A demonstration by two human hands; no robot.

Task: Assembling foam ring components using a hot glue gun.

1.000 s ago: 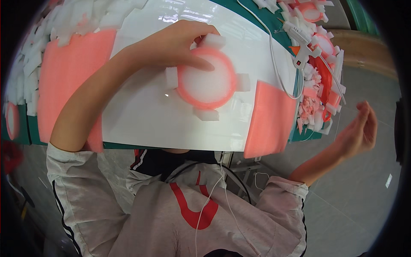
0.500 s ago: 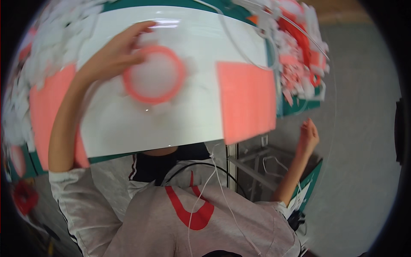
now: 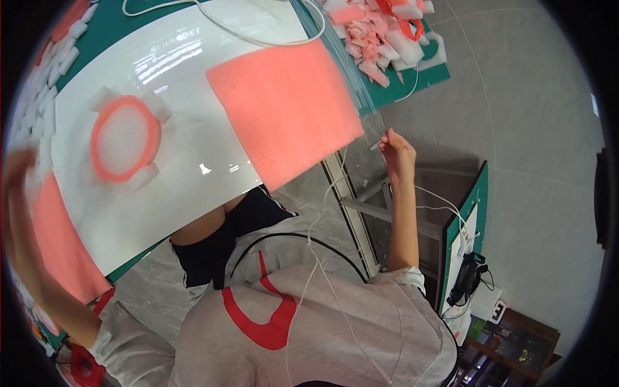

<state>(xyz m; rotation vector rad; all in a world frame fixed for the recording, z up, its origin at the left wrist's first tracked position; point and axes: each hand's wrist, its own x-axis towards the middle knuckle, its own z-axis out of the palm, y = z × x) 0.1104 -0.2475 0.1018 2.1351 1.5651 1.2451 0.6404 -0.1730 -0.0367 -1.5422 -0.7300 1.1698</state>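
Note:
A round pink foam ring (image 3: 152, 138) lies on the white board (image 3: 193, 138). Inside it is a translucent white disc (image 3: 122, 140), and small white foam blocks (image 3: 157, 107) sit against its outside. My left hand (image 3: 21, 164) is at the far left, beside piled white foam pieces (image 3: 37, 103); motion smears its fingers. Off the table's right edge, my right hand (image 3: 398, 157) is raised with its fingers closed together. A small pale bit shows by its fingertips, and I cannot make out whether it is held.
A pink foam sheet (image 3: 284, 109) covers the board's right side, and another pink sheet (image 3: 61, 232) lies at left. Pink and white scraps (image 3: 371, 42) heap on the green mat (image 3: 412, 80). A white cable (image 3: 258, 42) loops across the far edge. A metal frame (image 3: 367, 209) stands below right.
My view has turned toward the right. My left hand has left the pink ring and moved to the far left. The ring now rests with white blocks around it.

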